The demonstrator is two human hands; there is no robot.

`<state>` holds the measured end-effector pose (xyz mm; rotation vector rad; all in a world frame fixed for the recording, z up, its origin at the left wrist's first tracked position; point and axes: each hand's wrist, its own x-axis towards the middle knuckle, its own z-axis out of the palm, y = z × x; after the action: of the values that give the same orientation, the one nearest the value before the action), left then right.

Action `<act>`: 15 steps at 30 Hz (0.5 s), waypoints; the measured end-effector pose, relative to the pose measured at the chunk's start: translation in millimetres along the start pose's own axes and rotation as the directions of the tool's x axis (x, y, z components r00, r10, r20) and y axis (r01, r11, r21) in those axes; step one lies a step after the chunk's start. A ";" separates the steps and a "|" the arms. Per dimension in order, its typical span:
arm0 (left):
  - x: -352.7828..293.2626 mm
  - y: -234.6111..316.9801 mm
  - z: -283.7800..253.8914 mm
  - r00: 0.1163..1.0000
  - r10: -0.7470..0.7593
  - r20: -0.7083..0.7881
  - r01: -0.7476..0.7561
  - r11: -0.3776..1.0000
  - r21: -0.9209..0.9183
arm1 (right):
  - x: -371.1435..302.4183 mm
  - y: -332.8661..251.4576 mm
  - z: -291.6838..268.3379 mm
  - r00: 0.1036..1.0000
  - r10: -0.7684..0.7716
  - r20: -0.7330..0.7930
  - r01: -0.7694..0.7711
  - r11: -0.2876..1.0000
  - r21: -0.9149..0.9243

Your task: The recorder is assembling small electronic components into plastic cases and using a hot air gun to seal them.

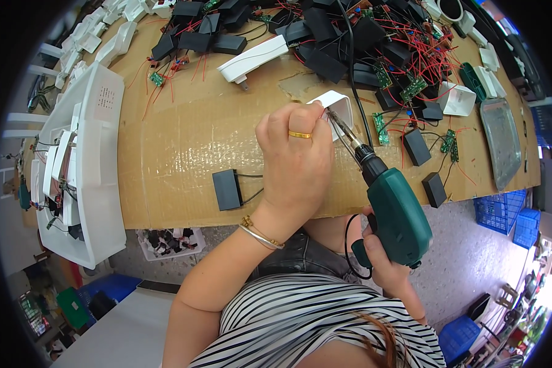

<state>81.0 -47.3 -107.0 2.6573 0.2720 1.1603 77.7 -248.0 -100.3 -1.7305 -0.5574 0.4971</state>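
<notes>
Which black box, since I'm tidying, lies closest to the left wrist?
The black box on the cardboard just left of the left hand, wires trailing toward its wrist. The others lie farther off, most heaped across the far side.

Across the far side of the cardboard sheet (178, 138) sprawls a pile of wired parts (321, 24), with a long casing (254, 58) lying just in front of it. Nearer the middle, a housing (343, 110) sits at the fingertips of the left hand (297, 156); right of it, the soldering gun (402, 214) in the right hand (383, 260) points into its opening. A small box (227, 189) lies left of the left wrist, near the front edge. A bin (95, 178) stands at the far left (more casings (58, 162) inside it), a shallow tray (500, 144) at the right end, and crates (500, 211) beyond, on the floor (451, 242).
</notes>
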 end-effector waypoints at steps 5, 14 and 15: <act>0.0 0.1 -0.4 1.000 0.000 0.004 0.000 1.000 -0.001 | -0.2 -0.4 -0.5 1.000 0.001 0.001 -0.001 1.000 -0.011; -0.1 -0.1 -0.4 1.000 -0.001 -0.005 0.001 1.000 -0.008 | 2.4 -8.0 7.3 0.990 0.039 -0.138 -0.023 0.993 0.117; -0.3 -0.1 -0.4 1.000 -0.002 -0.004 0.002 1.000 -0.009 | 2.6 -8.2 6.8 0.990 0.039 -0.138 -0.023 0.993 0.117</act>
<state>80.5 -47.2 -106.9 2.6464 0.2692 1.1641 74.9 -239.7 -93.9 -1.6513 -0.3948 0.4177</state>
